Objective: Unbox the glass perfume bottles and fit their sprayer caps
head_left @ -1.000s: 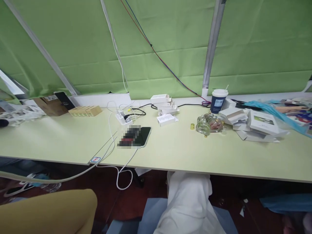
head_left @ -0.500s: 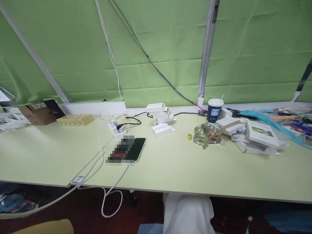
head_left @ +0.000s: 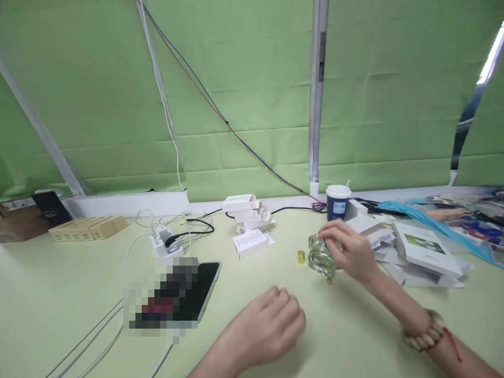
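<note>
On the table lies a cluster of clear, rounded glass bottles (head_left: 322,261), with small gold-coloured parts around it. My right hand (head_left: 350,251) is over the right side of this cluster, fingers bent down and apart, touching or just above the glass; it hides much of the cluster. A small gold cap (head_left: 301,256) stands just left of the bottles, and a smaller gold piece (head_left: 329,281) lies in front. My left hand (head_left: 271,325) hovers over the table nearer to me, fingers curled in, with nothing visible in it. A bead bracelet circles my right wrist.
A lidded paper cup (head_left: 337,202) stands behind the bottles. Opened white boxes (head_left: 427,249) lie right, more small white boxes (head_left: 250,243) left of centre. A phone (head_left: 207,289), a power strip (head_left: 165,242) with cables and yellowish cartons (head_left: 88,228) are at left.
Both my hands have come into view from below, the right one reaching to the glass bottles. The camera view has shifted, so the table's front edge is now out of sight.
</note>
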A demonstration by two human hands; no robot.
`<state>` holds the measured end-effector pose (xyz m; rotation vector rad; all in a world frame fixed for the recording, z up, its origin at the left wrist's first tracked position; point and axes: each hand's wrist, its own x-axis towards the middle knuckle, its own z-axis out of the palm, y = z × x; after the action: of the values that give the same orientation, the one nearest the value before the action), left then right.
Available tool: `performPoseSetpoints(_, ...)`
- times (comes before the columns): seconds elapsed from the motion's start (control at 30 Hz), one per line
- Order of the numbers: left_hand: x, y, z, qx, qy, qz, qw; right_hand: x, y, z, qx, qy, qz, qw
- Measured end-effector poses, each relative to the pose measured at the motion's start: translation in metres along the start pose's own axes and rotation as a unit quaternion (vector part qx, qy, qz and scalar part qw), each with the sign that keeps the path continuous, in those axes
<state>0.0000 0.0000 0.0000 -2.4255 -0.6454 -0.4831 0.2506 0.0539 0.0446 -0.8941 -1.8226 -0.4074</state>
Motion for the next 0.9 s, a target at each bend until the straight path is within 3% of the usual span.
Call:
performPoseSetpoints(0.07,0.014,-0.015,0.029,0.019,-0.029,-0.041,0.999,-0.022,0.001,0.028,0.010,-0.045,0.005,0.999)
performPoseSetpoints(0.13,0.023,-0.033,0.060,0.022,-0.069,-0.134,0.988,-0.045,-0.005,0.051,0.010,-0.119,-0.060,0.991)
performPoseSetpoints(0.23,0.028,-0.057,0.104,0.016,-0.096,-0.241,0.966,-0.068,-0.020,0.072,-0.005,-0.295,-0.131,0.946)
performPoseSetpoints(0.3,0.026,-0.068,0.127,0.037,-0.087,-0.317,0.944,-0.071,-0.028,0.079,0.028,-0.380,-0.081,0.921)
performPoseSetpoints(0.4,0.021,-0.074,0.148,0.067,-0.060,-0.377,0.922,-0.065,-0.031,0.081,0.069,-0.423,-0.005,0.903)
performPoseSetpoints(0.57,0.019,-0.073,0.146,0.084,-0.014,-0.344,0.935,-0.064,-0.019,0.084,0.080,-0.448,0.002,0.890)
performPoseSetpoints(0.7,0.024,-0.079,0.131,0.053,-0.047,-0.365,0.928,-0.072,-0.013,0.093,0.055,-0.470,-0.016,0.881)
performPoseSetpoints(0.9,0.014,-0.098,0.128,0.041,-0.138,-0.520,0.842,-0.071,-0.015,0.091,0.106,-0.469,0.033,0.876)
